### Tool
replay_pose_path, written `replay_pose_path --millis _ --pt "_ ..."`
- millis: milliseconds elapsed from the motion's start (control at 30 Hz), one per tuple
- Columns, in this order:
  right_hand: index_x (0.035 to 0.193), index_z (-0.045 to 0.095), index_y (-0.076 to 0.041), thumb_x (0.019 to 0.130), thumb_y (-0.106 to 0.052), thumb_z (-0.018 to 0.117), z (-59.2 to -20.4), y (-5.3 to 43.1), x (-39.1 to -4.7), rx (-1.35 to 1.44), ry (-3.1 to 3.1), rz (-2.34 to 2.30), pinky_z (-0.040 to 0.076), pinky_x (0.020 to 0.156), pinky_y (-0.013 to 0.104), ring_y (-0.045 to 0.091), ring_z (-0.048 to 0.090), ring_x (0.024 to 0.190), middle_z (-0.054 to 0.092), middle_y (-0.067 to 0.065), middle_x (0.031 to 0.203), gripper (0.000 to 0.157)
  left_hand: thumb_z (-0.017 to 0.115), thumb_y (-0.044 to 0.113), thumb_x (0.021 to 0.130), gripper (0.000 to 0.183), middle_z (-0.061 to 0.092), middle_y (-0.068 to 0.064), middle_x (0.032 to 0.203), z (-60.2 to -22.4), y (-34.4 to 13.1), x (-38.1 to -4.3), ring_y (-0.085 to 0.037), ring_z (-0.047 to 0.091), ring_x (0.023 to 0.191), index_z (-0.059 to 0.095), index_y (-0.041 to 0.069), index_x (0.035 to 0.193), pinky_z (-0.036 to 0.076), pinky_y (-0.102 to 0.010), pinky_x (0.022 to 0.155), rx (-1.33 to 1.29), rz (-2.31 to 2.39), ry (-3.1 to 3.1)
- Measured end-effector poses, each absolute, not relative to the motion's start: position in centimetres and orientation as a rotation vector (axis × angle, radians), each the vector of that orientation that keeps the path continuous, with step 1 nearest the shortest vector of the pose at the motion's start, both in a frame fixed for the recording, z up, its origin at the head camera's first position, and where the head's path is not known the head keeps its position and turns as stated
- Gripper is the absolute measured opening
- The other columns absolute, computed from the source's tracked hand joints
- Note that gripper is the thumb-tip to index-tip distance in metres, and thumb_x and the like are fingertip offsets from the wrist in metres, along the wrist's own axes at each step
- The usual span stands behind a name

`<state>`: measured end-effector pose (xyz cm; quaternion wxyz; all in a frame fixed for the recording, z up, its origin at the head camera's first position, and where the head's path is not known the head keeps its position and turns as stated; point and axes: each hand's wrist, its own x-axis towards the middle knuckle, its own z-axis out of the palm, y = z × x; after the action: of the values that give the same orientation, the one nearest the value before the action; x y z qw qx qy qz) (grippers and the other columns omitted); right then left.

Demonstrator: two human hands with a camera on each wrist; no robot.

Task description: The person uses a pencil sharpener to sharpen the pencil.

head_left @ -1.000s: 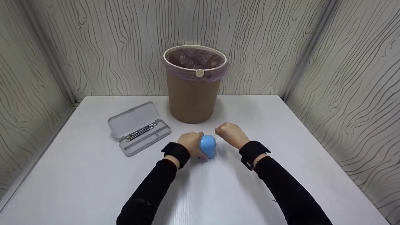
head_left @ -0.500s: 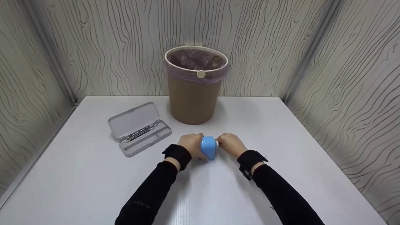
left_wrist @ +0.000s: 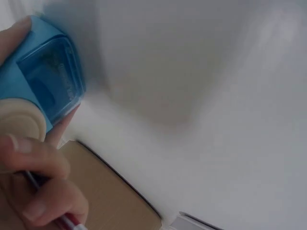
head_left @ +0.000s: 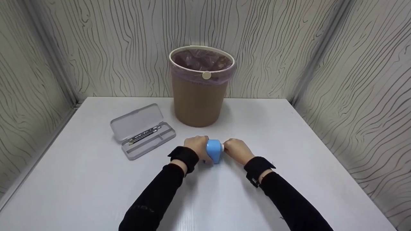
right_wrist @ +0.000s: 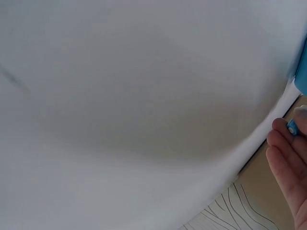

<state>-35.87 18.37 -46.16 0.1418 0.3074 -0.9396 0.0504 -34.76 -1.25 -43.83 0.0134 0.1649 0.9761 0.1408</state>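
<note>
Lower frame: black sleeves (head_left: 154,192) reach over the white table (head_left: 80,179). Just below centre: left hand (head_left: 196,147) grips the blue sharpener (head_left: 213,151); contact with the table cannot be told. Just right of it, right hand (head_left: 238,150) pinches a small blue piece (right_wrist: 292,127), probably the crank knob, near a white disc (left_wrist: 19,120); a dark rod (left_wrist: 32,180) shows between fingers, identity unclear. Handling, judged: light, stiff, smooth, somewhat slippery; see-through window (left_wrist: 53,79) may crack if dropped. Best hold: around the blue body, off the window. Left of centre: open case (head_left: 135,123) with pencils (head_left: 144,134). Upper centre: lined bin (head_left: 199,102), patterned wall (head_left: 128,48) behind.
</note>
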Motion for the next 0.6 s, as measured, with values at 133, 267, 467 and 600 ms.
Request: replay_pose_path --millis 133,267,467,600 --pt "0.079 0.076 -0.001 0.086 -0.001 0.075 -46.3 18.3 -35.6 0.876 -2.702 0.129 0.060 0.070 0.039 0.027 0.073 0.074 0.078 0.011 0.079 0.007 0.097 0.049 0.062 0.075 0.078 -0.007 0.111 -43.8 -1.3 -34.6 -0.025 0.074 0.097 0.067 0.010 0.119 0.061 -0.043 0.085 0.522 0.406 3.060" --pt "0.078 0.076 0.000 0.086 -0.002 0.075 -46.7 18.3 -35.2 0.903 -2.684 0.110 0.060 0.068 0.038 0.026 0.073 0.071 0.077 0.012 0.077 0.008 0.097 0.051 0.061 0.077 0.078 -0.007 0.109 -44.0 -1.3 -34.6 -0.024 0.074 0.095 0.069 0.010 0.118 0.062 -0.042 0.083 0.519 0.412 3.079" --pt "0.077 0.075 -0.003 0.087 -0.005 0.076 -46.9 18.5 -34.3 0.966 -2.615 0.030 0.059 0.062 0.036 0.025 0.072 0.067 0.076 0.011 0.073 0.010 0.097 0.052 0.060 0.078 0.078 -0.008 0.109 -44.2 -1.2 -34.7 -0.024 0.074 0.095 0.069 0.009 0.118 0.061 -0.042 0.084 0.482 0.446 3.078" --pt "0.074 0.073 -0.006 0.085 -0.004 0.075 -47.0 18.6 -33.8 1.043 -2.547 -0.062 0.056 0.058 0.033 0.022 0.069 0.063 0.074 0.006 0.070 0.011 0.097 0.052 0.059 0.077 0.078 -0.007 0.108 -44.2 -1.2 -34.9 -0.024 0.073 0.092 0.070 0.009 0.116 0.061 -0.041 0.082 0.474 0.441 3.076"
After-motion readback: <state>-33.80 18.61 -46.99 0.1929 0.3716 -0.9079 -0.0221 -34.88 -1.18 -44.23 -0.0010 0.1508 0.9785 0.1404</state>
